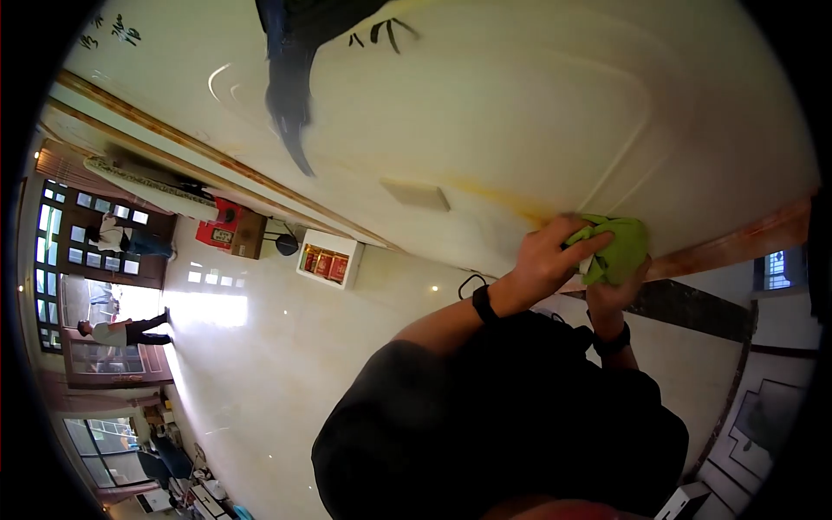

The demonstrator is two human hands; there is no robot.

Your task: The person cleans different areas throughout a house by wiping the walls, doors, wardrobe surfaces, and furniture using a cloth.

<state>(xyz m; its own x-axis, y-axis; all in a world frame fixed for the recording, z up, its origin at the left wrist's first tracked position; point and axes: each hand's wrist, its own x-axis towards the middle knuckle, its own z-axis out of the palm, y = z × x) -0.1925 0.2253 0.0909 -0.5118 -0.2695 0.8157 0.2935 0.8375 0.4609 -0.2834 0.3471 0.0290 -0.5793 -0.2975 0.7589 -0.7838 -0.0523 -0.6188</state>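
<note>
A bright green cloth (620,251) is bunched between my two hands, close to the light wall (520,104). My left hand (550,256) has its fingers closed around the near side of the cloth, and a small whitish patch shows by its fingertips. Below and to the right, my right hand (620,293) holds the cloth from the other side, its fingers largely covered by it. A dark band circles each wrist. Yellowish streaks (498,198) mark the wall just left of the cloth. Further left sits a blank, pale rectangular plate (416,194).
A brown stone-like trim (737,247) runs along the wall. Down on the glossy floor (286,364) stands a white box (329,260) with red and gold packages. Two people (130,333) are far off by the doors at left. A dark bird (299,61) is painted above.
</note>
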